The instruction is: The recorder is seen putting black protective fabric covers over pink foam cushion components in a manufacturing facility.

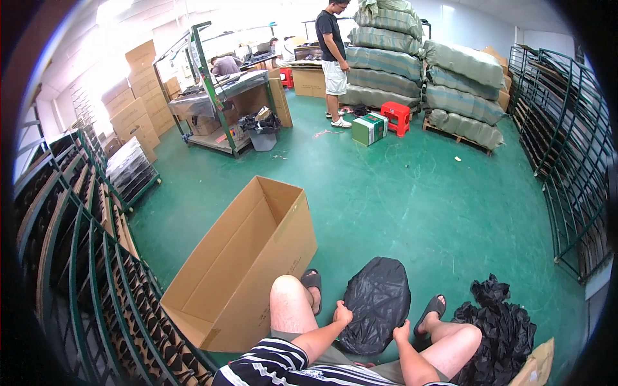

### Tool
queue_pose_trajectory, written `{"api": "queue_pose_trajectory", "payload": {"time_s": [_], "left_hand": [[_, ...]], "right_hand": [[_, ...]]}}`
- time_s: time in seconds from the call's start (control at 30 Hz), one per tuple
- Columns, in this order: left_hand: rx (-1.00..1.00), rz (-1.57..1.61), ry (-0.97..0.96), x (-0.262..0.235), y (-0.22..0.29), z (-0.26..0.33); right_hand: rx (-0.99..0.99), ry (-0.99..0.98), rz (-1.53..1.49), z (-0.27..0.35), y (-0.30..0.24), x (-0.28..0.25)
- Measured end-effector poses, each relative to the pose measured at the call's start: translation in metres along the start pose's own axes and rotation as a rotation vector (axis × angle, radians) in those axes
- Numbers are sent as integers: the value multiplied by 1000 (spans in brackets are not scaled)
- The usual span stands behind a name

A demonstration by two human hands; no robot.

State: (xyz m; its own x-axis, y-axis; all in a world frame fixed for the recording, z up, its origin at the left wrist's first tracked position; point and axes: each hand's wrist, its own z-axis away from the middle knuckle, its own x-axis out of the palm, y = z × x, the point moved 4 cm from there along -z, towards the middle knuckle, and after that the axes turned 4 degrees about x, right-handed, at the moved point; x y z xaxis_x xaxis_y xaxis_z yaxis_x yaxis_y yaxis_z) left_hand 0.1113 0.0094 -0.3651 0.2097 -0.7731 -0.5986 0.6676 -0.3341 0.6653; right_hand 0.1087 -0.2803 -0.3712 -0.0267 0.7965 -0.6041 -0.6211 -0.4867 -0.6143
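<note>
Between my knees I hold up a flat, oval bundle (376, 302) in wrinkled black plastic; what is inside it is hidden. My left hand (343, 313) is closed on its left edge, thumb on the front. Lower on the opposite edge, my right hand (401, 332) grips it too. A long cardboard box (264, 264) stands with its top open on the floor, just left of my left knee. Beside my right leg lies a crumpled heap of black plastic (499, 331).
Green racks (96, 257) line the left side, and another rack (560, 128) the right. Farther off, a person (333, 58) stands by stacked wrapped bales (386, 61), a red stool (396, 116) and a green box (369, 129). A grey bin (262, 136) stands beside a workbench (222, 87).
</note>
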Motion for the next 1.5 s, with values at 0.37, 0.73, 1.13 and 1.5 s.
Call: {"api": "queue_pose_trajectory", "payload": {"time_s": [0.37,0.73,1.13,1.5], "left_hand": [[-32,-50,-17,1,-1,-3],[1,-69,-1,-2,-7,-7],[63,-259,-14,4,-16,-16],[45,-315,-70,6,-26,-36]], "right_hand": [[-3,0,42,5,-4,-2],[-80,-30,129,4,-4,-3],[-55,-46,177,4,1,1],[46,-69,202,14,-17,1]]}}
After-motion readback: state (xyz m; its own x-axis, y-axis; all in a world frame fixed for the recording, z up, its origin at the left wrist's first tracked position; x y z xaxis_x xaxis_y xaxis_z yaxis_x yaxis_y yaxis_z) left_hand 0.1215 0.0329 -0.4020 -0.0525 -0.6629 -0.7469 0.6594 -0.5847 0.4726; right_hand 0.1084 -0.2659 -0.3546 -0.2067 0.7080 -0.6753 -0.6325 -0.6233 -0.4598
